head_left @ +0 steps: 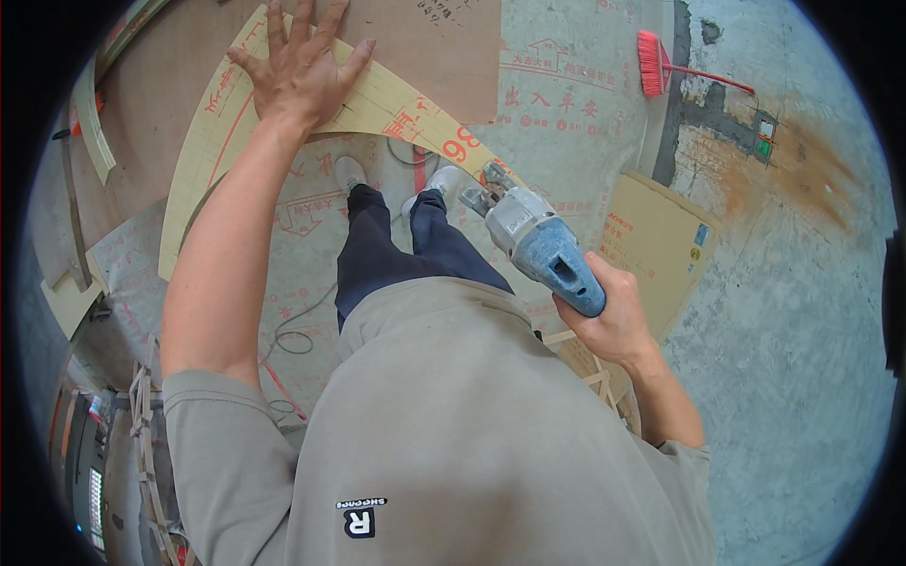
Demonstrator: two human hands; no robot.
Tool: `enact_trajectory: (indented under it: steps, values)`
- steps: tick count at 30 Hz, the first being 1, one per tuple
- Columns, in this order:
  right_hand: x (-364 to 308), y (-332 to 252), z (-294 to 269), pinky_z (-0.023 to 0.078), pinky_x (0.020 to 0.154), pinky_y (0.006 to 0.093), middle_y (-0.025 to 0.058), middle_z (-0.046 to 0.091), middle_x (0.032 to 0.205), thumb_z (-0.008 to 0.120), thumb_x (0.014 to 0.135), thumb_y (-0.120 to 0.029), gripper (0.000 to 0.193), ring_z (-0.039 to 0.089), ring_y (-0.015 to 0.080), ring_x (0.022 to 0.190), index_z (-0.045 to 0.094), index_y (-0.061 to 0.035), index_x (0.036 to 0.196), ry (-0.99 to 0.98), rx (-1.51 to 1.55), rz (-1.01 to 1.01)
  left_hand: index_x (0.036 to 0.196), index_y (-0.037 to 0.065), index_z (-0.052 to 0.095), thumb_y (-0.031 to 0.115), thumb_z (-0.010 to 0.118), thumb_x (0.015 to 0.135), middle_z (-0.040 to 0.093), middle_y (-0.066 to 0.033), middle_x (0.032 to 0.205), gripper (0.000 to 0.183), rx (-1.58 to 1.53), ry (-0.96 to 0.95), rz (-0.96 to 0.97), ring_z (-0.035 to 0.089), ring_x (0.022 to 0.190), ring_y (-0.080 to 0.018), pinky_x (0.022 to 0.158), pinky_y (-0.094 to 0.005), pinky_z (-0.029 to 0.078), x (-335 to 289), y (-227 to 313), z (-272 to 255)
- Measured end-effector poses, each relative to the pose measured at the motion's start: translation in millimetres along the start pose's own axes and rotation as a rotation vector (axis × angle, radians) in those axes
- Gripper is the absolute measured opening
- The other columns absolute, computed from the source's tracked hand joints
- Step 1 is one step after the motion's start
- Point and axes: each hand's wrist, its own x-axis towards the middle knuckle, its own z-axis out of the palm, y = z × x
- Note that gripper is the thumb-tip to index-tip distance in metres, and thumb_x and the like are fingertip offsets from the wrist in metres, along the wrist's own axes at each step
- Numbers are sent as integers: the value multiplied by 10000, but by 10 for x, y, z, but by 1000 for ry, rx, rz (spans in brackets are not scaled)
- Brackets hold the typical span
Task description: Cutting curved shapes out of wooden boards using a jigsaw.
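Note:
My left hand (297, 85) lies flat with fingers spread on a curved, pale yellow board (377, 90) marked in red. The board narrows toward the right. My right hand (609, 311) is wrapped round the rear of a blue and grey jigsaw (543, 241). The tool's metal front end is at the board's narrow right tip; whether its blade is in the wood cannot be made out.
Beneath the curved board is a brown sheet (448, 57). Curved offcuts (99, 141) lie at the left. A cord (294, 341) loops on the printed floor covering near my feet. A yellowish panel (651, 241) and a red broom (651, 64) are at the right.

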Motion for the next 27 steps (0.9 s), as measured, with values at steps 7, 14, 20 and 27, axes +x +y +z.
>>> enact_trajectory:
  steps: [7, 14, 20, 27]
  values:
    - [-47, 46, -3, 497, 677, 359, 139, 631, 787, 749, 821, -42, 179, 613, 284, 677, 618, -16, 941, -9, 21, 13, 1620, 227, 371, 580, 539, 965, 200, -84, 1738, 762, 20, 6, -2, -20, 1620, -352, 1222, -716, -51, 10, -6, 2]
    - [-52, 11, 26, 501, 676, 359, 138, 644, 784, 754, 815, -46, 187, 619, 279, 672, 628, -13, 949, 26, 24, 11, 1616, 229, 378, 582, 541, 965, 223, -83, 1729, 759, 34, 33, -4, -3, 1620, -350, 1223, -723, -28, 0, 4, 37]
    - [-58, -31, 72, 497, 671, 354, 142, 646, 782, 753, 815, -49, 190, 614, 271, 668, 627, -9, 951, 51, 53, 36, 1618, 243, 374, 588, 535, 966, 218, -73, 1733, 755, 33, 26, -7, -5, 1622, -342, 1224, -724, -23, 21, 7, 39]
    - [-41, -34, 88, 498, 670, 352, 141, 645, 771, 754, 808, -46, 194, 613, 274, 657, 627, -10, 950, 58, 44, 32, 1623, 240, 363, 579, 532, 969, 214, -77, 1734, 756, 28, 32, -10, -4, 1621, -344, 1226, -719, -33, 9, 4, 31]
